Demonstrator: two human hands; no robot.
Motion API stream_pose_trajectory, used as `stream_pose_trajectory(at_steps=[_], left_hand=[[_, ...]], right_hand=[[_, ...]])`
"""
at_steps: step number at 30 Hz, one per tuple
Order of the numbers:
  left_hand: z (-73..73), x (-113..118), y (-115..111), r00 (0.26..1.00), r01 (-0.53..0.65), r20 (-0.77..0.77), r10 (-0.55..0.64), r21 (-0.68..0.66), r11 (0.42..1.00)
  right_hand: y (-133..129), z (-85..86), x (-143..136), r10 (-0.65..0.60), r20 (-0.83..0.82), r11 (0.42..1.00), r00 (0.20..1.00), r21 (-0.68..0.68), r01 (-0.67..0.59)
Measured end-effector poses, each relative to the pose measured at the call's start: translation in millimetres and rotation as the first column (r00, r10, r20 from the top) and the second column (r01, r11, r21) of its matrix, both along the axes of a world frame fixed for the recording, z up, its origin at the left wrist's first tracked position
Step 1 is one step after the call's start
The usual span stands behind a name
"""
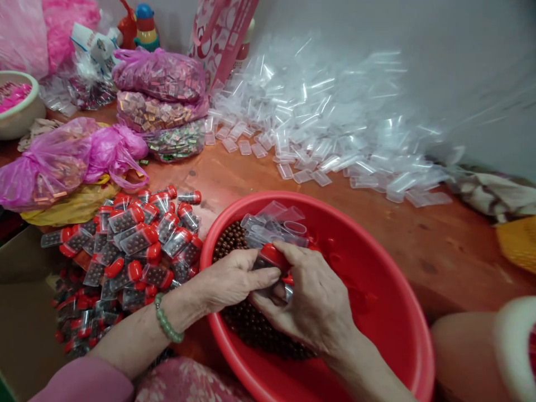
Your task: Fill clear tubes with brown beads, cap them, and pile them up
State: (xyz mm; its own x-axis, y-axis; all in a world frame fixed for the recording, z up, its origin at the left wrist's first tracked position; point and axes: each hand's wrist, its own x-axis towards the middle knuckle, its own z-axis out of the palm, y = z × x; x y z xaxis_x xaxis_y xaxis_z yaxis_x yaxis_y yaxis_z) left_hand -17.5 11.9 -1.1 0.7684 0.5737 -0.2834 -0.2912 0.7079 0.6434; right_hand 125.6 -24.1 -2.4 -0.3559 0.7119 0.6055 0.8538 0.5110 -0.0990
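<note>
Both of my hands meet over a large red basin (389,268). My left hand (234,279) is closed on a small clear container (263,258) with dark contents. Against its red cap (273,255) press the fingers of my right hand (312,296), which is closed too. More clear plastic and a bit of red show between my right fingers, partly hidden. Below the hands lie many small round brown balls (268,335). Several empty clear containers (268,223) rest on the balls at the basin's far side.
Left of the basin is a heap of filled, red-capped containers (138,240) above a cardboard box (20,312). Clear empty containers (318,123) are piled along the wall. Pink bags of small pieces (163,78) stand back left; a white-rimmed tub (508,346) is at right.
</note>
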Motion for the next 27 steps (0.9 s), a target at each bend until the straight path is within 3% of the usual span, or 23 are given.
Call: stream_pose_trajectory(at_steps=[8,13,16,22,25,27], left_hand=[[-1.5,-1.7,-0.6,1.000,0.005,0.027,-0.005,-0.032,0.999],[-1.5,-1.1,3.3,1.000,-0.005,0.000,0.005,-0.049,0.999],[-0.7,3.0,7.5,0.998,0.020,-0.049,-0.028,-0.147,0.989],[6.8,20.0,3.7,0.968,-0.114,-0.248,0.044,-0.275,0.955],[10.2,27.1,-1.5,0.931,-0.228,-0.333,0.152,-0.201,0.953],[10.0,29.6,-4.3,0.928,-0.210,-0.335,0.164,-0.107,0.972]], right_hand=[[1.0,3.1,0.7,0.043,0.021,0.998,0.999,0.047,-0.044],[1.5,4.1,-0.7,0.039,-0.019,0.999,0.999,-0.009,-0.039],[1.0,3.9,-3.0,0.021,-0.046,0.998,0.999,-0.058,-0.024],[-2.6,8.3,-6.7,0.033,-0.110,0.995,0.993,-0.087,-0.042],[-3.9,10.6,-3.8,0.039,-0.099,0.998,0.994,-0.044,-0.044],[-4.0,11.0,-0.6,0.056,-0.079,0.998,0.995,-0.021,-0.058]])
